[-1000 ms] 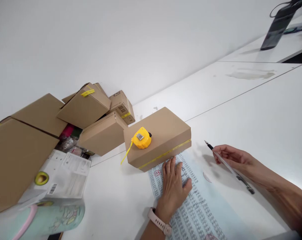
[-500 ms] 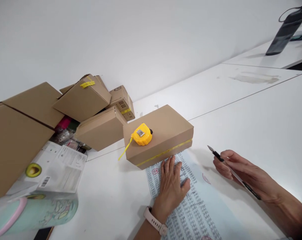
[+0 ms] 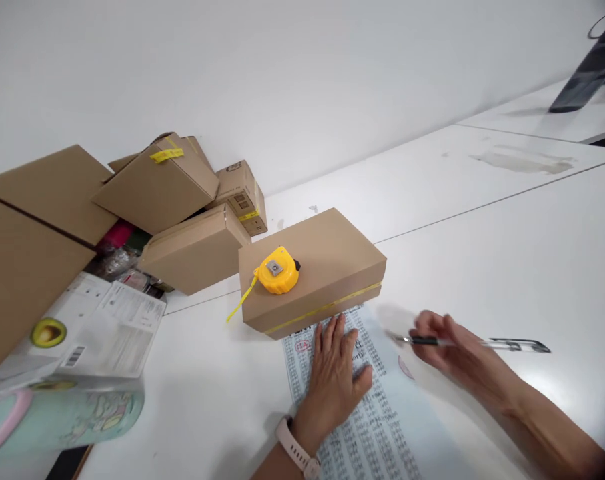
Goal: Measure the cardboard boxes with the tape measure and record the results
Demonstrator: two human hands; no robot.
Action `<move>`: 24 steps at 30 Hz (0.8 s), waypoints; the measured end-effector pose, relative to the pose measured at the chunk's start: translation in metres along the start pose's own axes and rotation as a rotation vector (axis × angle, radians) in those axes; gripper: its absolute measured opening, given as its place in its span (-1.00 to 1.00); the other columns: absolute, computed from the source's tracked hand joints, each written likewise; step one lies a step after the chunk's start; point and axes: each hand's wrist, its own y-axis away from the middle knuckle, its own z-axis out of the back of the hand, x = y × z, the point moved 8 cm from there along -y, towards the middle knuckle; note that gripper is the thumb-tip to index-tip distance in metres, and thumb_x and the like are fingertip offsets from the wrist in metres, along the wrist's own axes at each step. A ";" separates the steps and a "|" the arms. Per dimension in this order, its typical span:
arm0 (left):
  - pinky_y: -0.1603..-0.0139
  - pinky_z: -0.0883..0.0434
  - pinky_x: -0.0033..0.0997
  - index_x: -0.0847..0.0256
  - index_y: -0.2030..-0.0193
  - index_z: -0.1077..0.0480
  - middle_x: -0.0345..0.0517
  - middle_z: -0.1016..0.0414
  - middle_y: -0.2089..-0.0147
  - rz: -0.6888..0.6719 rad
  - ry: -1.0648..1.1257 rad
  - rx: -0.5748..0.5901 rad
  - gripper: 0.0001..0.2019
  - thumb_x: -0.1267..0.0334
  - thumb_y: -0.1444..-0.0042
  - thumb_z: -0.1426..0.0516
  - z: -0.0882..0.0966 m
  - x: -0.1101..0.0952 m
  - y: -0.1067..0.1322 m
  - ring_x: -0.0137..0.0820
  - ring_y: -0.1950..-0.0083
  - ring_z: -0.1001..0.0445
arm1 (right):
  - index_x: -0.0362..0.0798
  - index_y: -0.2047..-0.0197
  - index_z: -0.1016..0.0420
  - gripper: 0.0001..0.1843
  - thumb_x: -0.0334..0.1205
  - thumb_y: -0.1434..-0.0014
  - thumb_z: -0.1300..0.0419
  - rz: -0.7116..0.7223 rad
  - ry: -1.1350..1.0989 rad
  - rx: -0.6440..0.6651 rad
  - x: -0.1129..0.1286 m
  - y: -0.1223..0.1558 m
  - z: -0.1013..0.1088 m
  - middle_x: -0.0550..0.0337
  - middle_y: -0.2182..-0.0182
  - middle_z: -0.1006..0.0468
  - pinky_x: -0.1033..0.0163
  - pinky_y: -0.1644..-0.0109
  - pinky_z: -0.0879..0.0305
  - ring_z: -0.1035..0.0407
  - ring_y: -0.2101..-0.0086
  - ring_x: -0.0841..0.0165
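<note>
**Left hand** [image 3: 335, 380]: bottom centre. Flat and open, palm down on sheet [image 3: 382, 427], fingertips just short of the box's near edge.

**Right hand** [image 3: 452, 353]: lower right. Fingers closed around pen [image 3: 487, 343]. The pen is near level, tip pointing left at the sheet's right margin. Cannot tell whether the tip touches paper.

**Box** [image 3: 327, 257]: centre, on table [image 3: 507, 253]. Tape measure [image 3: 278, 270] sits on top, yellow blade along the front face.

**Step, as judged:** sheet pinned, pen poised at it. Writing calls for tilting the tip down onto a printed row beside the left thumb.

**Room:** open table to the right and upper right. The box closes off the sheet's far end. Carton pile [image 3: 182, 193] at upper left and bottle [image 3: 67, 417] at lower left crowd that side.
</note>
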 end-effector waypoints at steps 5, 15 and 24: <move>-0.46 0.02 0.21 0.28 -0.27 -0.17 0.24 0.00 -0.48 0.011 0.009 -0.015 -0.48 0.22 -0.20 -0.15 0.004 -0.002 0.000 -0.08 -0.51 0.07 | 0.00 0.08 -0.52 -0.51 0.21 -0.11 -0.28 -0.190 0.008 0.079 -0.022 -0.028 -0.031 0.04 0.23 -0.58 0.17 0.31 -0.37 -0.45 0.32 0.23; -0.46 0.02 0.21 0.28 -0.27 -0.20 0.26 -0.07 -0.45 -0.001 0.032 -0.054 -0.48 0.17 -0.21 -0.15 0.008 -0.001 0.002 -0.04 -0.49 0.02 | -0.03 0.29 -0.43 -0.57 0.21 -0.15 -0.23 0.138 0.291 -0.121 -0.025 -0.057 -0.039 0.17 0.35 -0.46 0.24 0.37 -0.27 -0.31 0.42 0.37; -0.47 0.04 0.18 0.24 -0.25 -0.23 0.19 -0.09 -0.45 0.007 0.069 -0.073 -0.51 0.13 -0.23 -0.13 0.007 0.001 0.003 -0.05 -0.49 0.01 | 0.02 0.33 -0.33 -0.66 0.11 -0.28 -0.08 0.221 0.485 -0.111 -0.014 -0.065 -0.047 0.26 0.49 -0.37 0.24 0.40 -0.21 -0.21 0.47 0.37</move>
